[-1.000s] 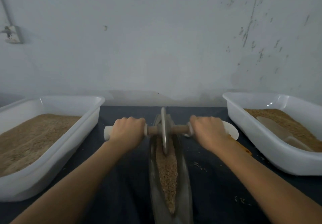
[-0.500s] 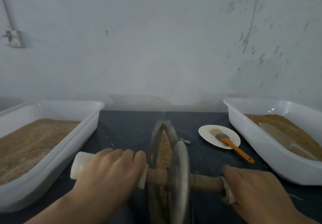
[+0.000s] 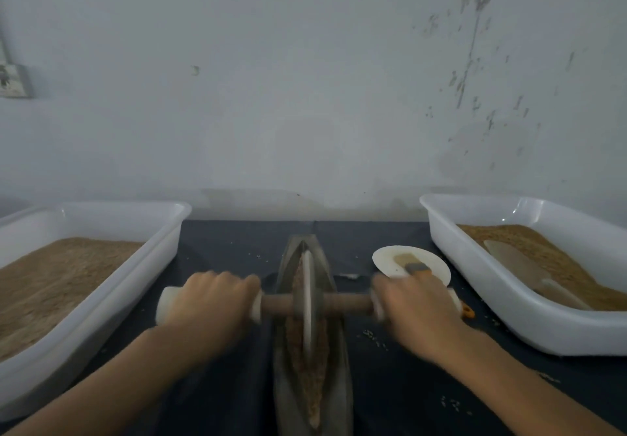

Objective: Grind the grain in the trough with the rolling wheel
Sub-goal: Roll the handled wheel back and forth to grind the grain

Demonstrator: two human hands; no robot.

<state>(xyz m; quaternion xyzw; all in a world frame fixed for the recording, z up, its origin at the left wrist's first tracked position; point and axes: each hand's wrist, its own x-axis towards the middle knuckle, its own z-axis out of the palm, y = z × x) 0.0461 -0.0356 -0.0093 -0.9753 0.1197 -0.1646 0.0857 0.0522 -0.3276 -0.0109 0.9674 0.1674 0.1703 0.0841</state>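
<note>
Left hand (image 3: 212, 298) and right hand (image 3: 415, 306) each clasp 1 white end of the wooden axle (image 3: 346, 303); the grey metal rolling wheel (image 3: 308, 303) stands mid-way in the narrow boat-shaped metal trough (image 3: 334, 367), on tan grain (image 3: 315, 388). Equal downward pressure should keep it upright.

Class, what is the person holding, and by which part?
The wheel, by its axle: the left hand grips the left handle, the right hand the right handle.

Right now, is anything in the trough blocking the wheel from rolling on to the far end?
Nothing visible does. Ahead of the wheel, the trough holds only grain up to its far tip. The plate sits outside it.
</note>
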